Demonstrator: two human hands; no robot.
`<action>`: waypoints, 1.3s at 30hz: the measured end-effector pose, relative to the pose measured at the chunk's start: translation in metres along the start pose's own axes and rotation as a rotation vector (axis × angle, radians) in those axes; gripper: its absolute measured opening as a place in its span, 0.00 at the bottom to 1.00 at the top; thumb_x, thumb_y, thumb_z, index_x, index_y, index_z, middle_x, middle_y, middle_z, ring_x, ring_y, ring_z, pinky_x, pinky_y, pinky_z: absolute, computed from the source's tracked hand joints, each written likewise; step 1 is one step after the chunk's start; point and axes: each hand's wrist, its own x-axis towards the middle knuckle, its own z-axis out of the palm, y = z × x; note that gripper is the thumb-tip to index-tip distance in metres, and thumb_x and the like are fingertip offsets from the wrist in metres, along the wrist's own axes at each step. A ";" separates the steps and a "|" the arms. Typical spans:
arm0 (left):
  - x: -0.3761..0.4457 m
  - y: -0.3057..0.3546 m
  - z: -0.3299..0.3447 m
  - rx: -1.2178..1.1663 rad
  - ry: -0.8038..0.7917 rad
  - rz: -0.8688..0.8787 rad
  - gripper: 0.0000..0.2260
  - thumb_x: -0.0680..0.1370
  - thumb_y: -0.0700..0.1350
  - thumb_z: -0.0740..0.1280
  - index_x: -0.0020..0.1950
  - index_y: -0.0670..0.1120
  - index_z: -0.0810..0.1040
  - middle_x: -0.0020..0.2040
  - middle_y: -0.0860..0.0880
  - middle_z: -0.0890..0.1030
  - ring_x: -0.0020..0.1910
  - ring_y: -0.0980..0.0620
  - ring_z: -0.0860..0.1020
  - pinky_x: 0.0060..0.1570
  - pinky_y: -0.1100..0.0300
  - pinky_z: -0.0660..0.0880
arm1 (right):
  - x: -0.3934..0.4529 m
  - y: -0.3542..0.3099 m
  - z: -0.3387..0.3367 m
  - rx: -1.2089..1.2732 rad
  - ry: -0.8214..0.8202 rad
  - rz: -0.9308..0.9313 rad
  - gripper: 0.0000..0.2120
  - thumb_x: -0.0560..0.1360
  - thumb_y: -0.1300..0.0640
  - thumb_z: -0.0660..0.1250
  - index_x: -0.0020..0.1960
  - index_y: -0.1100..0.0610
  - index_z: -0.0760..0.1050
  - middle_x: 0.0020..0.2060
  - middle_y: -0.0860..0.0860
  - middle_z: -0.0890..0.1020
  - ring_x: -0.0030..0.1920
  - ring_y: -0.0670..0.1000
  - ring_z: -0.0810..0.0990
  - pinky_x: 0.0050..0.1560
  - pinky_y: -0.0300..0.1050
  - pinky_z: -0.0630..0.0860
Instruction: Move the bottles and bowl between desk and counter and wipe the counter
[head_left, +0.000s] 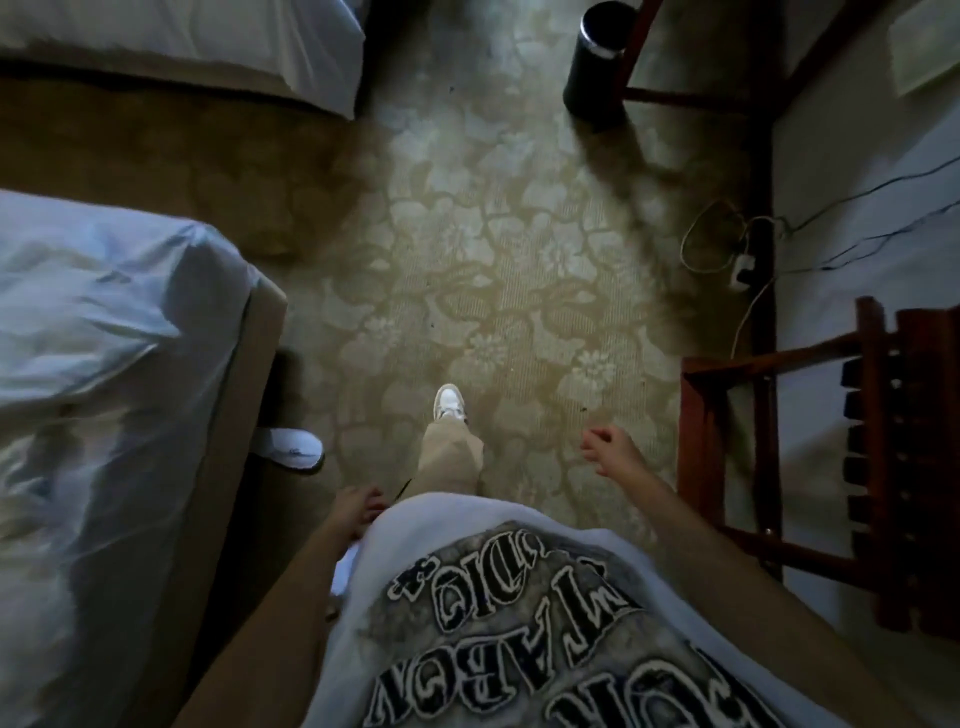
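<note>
1. The right hand (609, 450) hangs out in front of the person's right hip, above the carpet, fingers loosely curled and holding nothing.
2. The left hand (357, 512) sits low against the hem of the grey printed T-shirt (519, 597); the shirt hides part of it. Its fingers look relaxed, and I see nothing in them.
3. Between the hands, one leg in beige trousers (454, 457) reaches forward, and a white sneaker (449, 402) is planted on the floral carpet (493, 234).
4. No bottles and no bowl are anywhere in sight; neither hand carries one.
5. To the person's left stands a bed with rumpled pale sheets (93, 364), and a white slipper (291, 448) lies on the floor just beside its corner.
6. A second bed (182, 41) fills the far left corner.
7. To the right is a reddish wooden rack (779, 467) against the wall, with cables and a plug (737, 260) on the floor beyond it.
8. Far ahead, a tall dark cylindrical bin (597, 57) stands just beside a wooden furniture leg (641, 47).
</note>
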 end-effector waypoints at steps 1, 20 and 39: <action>0.006 0.043 -0.002 0.023 -0.018 0.006 0.10 0.82 0.42 0.58 0.43 0.42 0.72 0.30 0.47 0.74 0.19 0.57 0.69 0.20 0.68 0.61 | 0.009 -0.012 -0.003 0.018 0.015 0.049 0.07 0.81 0.54 0.61 0.54 0.57 0.73 0.45 0.54 0.79 0.44 0.52 0.78 0.40 0.43 0.72; 0.161 0.628 -0.019 0.119 0.032 0.143 0.11 0.80 0.50 0.65 0.54 0.43 0.77 0.42 0.46 0.80 0.34 0.52 0.77 0.32 0.62 0.71 | 0.322 -0.456 -0.088 0.110 -0.042 0.133 0.07 0.81 0.55 0.60 0.49 0.59 0.72 0.52 0.63 0.79 0.51 0.57 0.78 0.47 0.47 0.70; 0.316 1.204 0.121 0.446 -0.171 0.286 0.08 0.82 0.46 0.62 0.45 0.44 0.73 0.34 0.48 0.75 0.28 0.53 0.72 0.29 0.64 0.65 | 0.599 -0.808 -0.242 0.572 0.361 0.145 0.06 0.78 0.54 0.64 0.42 0.50 0.71 0.47 0.58 0.82 0.40 0.50 0.79 0.34 0.40 0.69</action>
